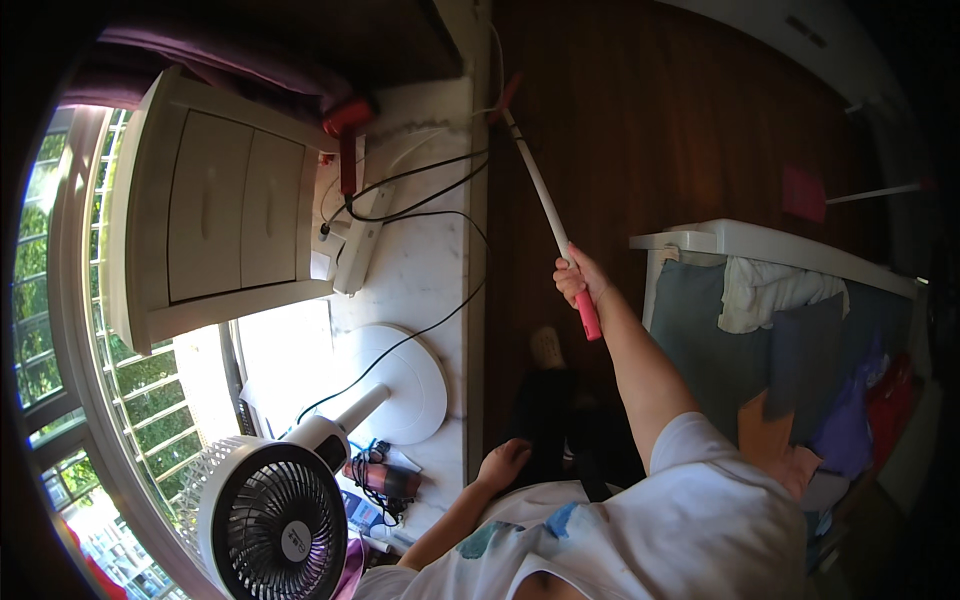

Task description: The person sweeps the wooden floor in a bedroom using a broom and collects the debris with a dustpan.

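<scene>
My right hand (581, 277) is wrapped around a long-handled broom (544, 191), at the join of its white pole and pink grip. The pole slants away to a red head (506, 99), which is dim and partly hidden by the edge of the marble ledge (442, 247). My left hand (505, 463) hangs low by my body, beside the ledge, its fingers loosely curled. I see nothing in it, but its palm is hidden. Beneath the broom lies a dark wooden floor (622, 142).
A white fan (281, 525), a red hair dryer (348, 146), a power strip (364, 244) and a white cabinet (232, 210) occupy the ledge. Black cords (427, 169) cross its edge. At right stand a bed (690, 315) with cloths and a pink long-handled dustpan (804, 193).
</scene>
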Demonstrator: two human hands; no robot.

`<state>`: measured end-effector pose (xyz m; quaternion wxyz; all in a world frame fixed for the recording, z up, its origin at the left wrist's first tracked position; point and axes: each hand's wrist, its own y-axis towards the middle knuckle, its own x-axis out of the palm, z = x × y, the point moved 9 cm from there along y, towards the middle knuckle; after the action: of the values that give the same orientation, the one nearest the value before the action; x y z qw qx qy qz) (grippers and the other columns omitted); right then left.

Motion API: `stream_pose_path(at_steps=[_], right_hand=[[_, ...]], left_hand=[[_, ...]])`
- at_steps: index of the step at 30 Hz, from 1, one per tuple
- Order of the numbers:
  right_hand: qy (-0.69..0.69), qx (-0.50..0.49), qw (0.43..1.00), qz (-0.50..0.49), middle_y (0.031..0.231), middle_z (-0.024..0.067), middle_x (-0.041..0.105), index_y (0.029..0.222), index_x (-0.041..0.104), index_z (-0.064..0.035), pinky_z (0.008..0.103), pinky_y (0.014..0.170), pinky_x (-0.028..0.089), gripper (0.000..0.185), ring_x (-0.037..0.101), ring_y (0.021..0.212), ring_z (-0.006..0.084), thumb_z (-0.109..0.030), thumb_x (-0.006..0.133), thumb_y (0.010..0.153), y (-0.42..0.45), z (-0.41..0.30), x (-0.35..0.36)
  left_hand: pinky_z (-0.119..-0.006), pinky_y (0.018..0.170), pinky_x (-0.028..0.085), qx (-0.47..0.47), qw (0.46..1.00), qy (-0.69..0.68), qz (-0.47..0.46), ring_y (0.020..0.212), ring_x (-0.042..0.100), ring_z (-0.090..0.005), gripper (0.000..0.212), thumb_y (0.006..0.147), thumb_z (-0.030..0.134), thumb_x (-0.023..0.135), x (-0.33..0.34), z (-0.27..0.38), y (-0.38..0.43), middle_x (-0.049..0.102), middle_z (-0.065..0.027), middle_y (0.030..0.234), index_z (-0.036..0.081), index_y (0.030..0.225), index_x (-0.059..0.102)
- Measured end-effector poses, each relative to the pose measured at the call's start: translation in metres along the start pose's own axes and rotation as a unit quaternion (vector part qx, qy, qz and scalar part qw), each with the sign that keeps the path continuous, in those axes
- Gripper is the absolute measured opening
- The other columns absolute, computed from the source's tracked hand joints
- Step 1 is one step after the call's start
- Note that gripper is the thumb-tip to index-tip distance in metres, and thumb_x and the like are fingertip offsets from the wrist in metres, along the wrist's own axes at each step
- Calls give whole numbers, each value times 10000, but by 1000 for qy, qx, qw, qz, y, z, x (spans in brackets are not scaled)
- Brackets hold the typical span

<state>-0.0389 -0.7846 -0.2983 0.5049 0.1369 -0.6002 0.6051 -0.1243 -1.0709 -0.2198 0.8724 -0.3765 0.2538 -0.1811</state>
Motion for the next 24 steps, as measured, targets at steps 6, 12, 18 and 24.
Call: stream_pose_path(at_steps=[6, 12, 18, 24], right_hand=[[-108, -107, 985, 79, 488, -68, 279, 682, 410, -126, 144, 304, 192, 410, 235, 371, 21, -506, 498, 808, 13, -18, -1], [-240, -112, 950, 165, 470, -53, 278, 687, 393, -127, 194, 308, 192, 404, 247, 346, 54, -490, 387, 864, -88, 60, -68], [-372, -79, 866, 324, 444, -18, 322, 687, 388, -116, 257, 285, 259, 341, 304, 309, 90, -395, 400, 883, -240, 136, -159], [-721, -107, 559, 396, 634, 142, 527, 729, 513, 2, 384, 491, 393, 380, 533, 552, 257, -352, 464, 856, -360, 177, -201]], left_hand=[[-390, 776, 443, -3, 1000, 8, -4, 916, 549, -316, 266, 818, 281, 513, 7, -5, 2, 591, -142, 956, 88, 997, 549], [-388, 776, 447, -2, 1000, 10, -5, 918, 551, -315, 273, 818, 295, 505, 23, 2, -1, 590, -139, 967, 101, 1004, 553], [-404, 762, 452, -3, 999, 37, -39, 910, 556, -317, 285, 819, 306, 485, 48, 16, 2, 593, -138, 968, 109, 1014, 550], [-398, 746, 461, -5, 997, 67, -46, 878, 574, -302, 266, 812, 305, 496, 62, 29, 1, 608, -124, 930, 121, 994, 560]])
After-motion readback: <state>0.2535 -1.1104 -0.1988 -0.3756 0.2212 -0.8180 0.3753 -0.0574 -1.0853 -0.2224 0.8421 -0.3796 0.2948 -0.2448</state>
